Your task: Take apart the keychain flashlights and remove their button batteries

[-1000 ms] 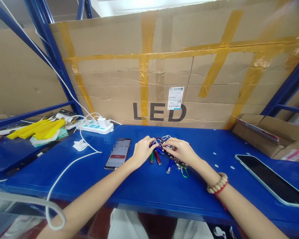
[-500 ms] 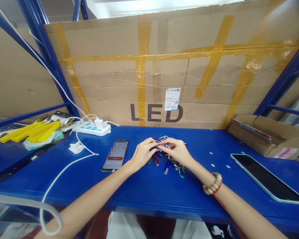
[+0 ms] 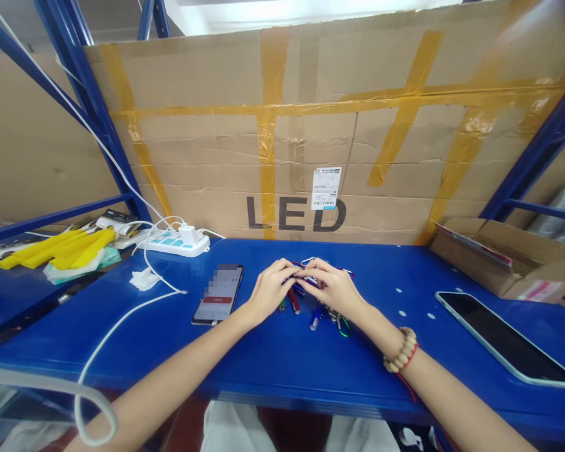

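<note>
Left hand (image 3: 269, 292) and right hand (image 3: 336, 290): fingers bent close, any pinch hidden. Unfinished, I'd say; a slim, shiny red tube (image 3: 294, 303) lies unheld.

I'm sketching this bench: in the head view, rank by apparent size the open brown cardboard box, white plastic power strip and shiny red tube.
1. Open brown cardboard box
2. White plastic power strip
3. Shiny red tube, partly hidden

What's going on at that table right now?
A person's left hand and right hand meet over a small cluster of coloured tubes and clips on a blue table. Whatever is between the fingertips is too covered to make out. A red tube and a green clip stick out below the hands.
</note>
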`<state>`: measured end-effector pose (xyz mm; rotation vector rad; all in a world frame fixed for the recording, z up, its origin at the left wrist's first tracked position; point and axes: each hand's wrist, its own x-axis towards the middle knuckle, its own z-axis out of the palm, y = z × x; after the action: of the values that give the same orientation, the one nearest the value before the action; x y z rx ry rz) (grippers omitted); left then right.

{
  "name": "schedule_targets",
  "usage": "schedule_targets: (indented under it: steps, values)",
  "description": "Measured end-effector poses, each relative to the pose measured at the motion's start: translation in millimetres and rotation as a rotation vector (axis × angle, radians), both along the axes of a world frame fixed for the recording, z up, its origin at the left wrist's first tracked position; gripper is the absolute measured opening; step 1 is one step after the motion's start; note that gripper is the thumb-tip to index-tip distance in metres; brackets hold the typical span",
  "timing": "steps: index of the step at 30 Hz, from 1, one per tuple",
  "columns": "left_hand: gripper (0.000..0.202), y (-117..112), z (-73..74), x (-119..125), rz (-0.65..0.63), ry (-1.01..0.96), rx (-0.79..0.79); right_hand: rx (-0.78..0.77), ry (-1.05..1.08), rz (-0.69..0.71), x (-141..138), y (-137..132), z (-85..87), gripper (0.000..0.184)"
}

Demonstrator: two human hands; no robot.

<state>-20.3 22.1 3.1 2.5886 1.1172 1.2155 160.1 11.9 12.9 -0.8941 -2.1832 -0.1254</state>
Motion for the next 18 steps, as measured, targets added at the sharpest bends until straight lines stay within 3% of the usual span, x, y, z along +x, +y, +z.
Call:
schedule_targets:
  steps: [5,13,18]
  values:
    - [0.022,1.9,-2.9,-0.2,-0.011,-0.008,-0.004,0.067,-0.160,-0.043,-0.6,2.1,-1.6,0.025]
    - [0.026,4.8,-1.1,-2.1,-0.011,-0.040,0.025,0.009,-0.004,-0.090,3.8,0.2,3.0,0.026]
    - [0.032,8.0,0.8,-4.2,-0.003,0.201,0.153,-0.021,0.030,-0.111,8.8,1.5,5.9,0.027]
